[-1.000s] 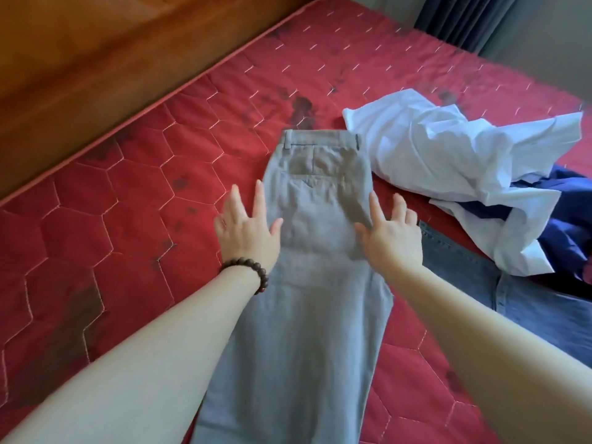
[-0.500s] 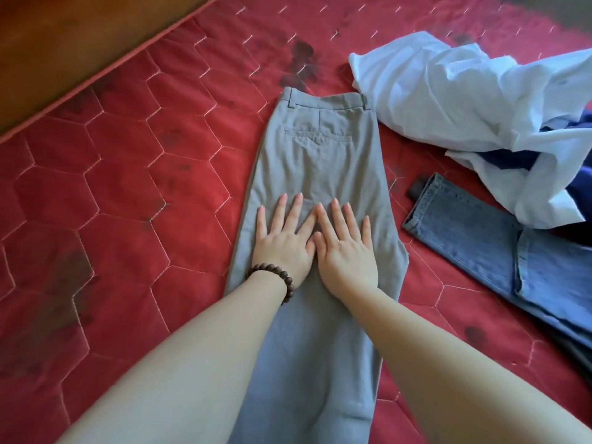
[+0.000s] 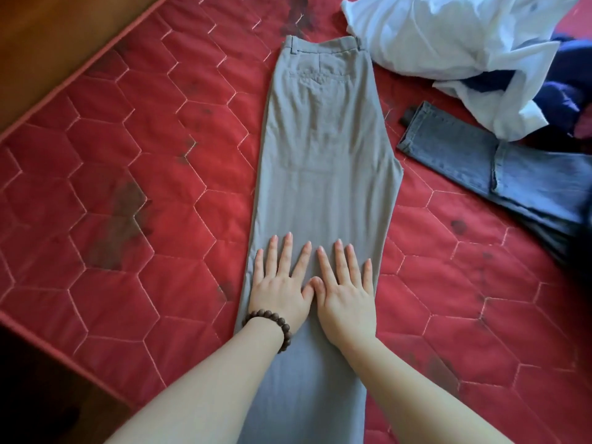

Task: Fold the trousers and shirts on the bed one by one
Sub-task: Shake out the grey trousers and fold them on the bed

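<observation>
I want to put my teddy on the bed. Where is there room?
Left of the grey trousers, the red mattress lies bare up to its wooden edge. The right side is crowded: white shirt, jeans, dark blue garment.

No legible text, label, brand, number or sign anywhere in view.
</observation>
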`<state>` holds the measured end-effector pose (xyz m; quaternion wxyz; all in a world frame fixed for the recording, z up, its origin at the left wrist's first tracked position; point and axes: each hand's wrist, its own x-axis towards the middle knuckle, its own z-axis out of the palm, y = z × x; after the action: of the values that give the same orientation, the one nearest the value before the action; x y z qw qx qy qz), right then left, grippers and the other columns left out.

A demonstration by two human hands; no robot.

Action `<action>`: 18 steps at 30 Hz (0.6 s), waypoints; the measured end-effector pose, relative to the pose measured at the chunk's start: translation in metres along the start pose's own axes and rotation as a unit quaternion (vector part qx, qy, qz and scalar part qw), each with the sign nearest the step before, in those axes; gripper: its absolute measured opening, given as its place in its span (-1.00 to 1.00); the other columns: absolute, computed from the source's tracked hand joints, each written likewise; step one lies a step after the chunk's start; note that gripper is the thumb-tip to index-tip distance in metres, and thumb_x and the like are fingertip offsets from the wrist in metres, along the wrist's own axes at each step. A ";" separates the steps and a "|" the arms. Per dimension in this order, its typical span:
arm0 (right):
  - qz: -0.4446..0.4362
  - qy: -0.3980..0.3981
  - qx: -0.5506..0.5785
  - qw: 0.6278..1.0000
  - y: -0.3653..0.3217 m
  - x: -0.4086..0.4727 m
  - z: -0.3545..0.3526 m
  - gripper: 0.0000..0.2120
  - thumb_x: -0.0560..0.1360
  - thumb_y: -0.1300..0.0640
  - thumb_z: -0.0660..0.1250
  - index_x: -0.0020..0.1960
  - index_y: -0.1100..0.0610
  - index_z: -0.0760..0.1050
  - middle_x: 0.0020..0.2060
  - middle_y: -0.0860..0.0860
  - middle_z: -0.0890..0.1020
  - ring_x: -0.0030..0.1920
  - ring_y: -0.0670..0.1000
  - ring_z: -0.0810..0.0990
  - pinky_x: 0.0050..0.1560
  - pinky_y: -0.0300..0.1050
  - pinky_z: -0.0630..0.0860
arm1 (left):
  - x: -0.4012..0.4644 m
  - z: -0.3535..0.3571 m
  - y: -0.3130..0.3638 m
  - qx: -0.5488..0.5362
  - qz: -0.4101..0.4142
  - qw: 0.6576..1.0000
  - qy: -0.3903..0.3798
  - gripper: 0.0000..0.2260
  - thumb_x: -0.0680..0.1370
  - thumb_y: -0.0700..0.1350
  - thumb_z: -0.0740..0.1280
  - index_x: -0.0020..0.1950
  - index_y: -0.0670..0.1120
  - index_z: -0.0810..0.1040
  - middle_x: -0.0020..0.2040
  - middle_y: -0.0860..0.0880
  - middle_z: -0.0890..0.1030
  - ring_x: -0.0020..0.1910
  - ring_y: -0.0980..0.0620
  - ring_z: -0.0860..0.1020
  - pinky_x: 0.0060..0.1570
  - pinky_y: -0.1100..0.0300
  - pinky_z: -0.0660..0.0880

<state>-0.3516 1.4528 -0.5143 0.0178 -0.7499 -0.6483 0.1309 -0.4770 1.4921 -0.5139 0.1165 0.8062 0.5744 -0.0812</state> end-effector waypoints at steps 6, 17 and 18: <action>-0.007 -0.012 0.002 1.000 -0.005 -0.064 0.013 -0.50 0.65 -0.11 -0.11 0.56 -0.05 -0.07 0.56 0.04 -0.05 0.53 0.01 -0.25 0.50 0.07 -0.30 | -0.069 0.015 0.002 0.009 -0.016 1.000 0.022 -0.42 0.60 0.21 -0.10 0.51 0.08 -0.31 0.57 -0.09 -0.21 0.53 -0.11 -0.27 0.47 -0.05 -0.33; 0.000 -0.007 -0.029 1.000 -0.018 -0.190 0.032 -0.45 0.59 -0.15 -0.17 0.55 -0.05 -0.05 0.55 0.09 -0.02 0.55 0.09 -0.20 0.51 0.17 -0.21 | -0.207 0.052 0.019 -0.014 -0.059 0.998 0.026 -0.46 0.58 0.17 -0.28 0.53 0.04 -0.29 0.56 -0.11 -0.21 0.54 -0.11 -0.24 0.50 -0.09 -0.19; 0.000 -0.008 -0.032 0.999 -0.019 -0.201 0.034 -0.46 0.60 -0.15 -0.17 0.55 -0.05 -0.05 0.55 0.09 -0.03 0.55 0.10 -0.20 0.50 0.16 -0.22 | -0.217 0.055 0.019 -0.013 -0.058 0.998 0.022 -0.46 0.58 0.17 -0.29 0.53 0.04 -0.31 0.56 -0.11 -0.23 0.53 -0.11 -0.25 0.50 -0.09 -0.19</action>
<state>-0.4024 1.2548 -0.5087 -0.0115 -0.7491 -0.6521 0.1163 -0.5296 1.2742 -0.5076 0.1094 0.7717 0.6235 -0.0621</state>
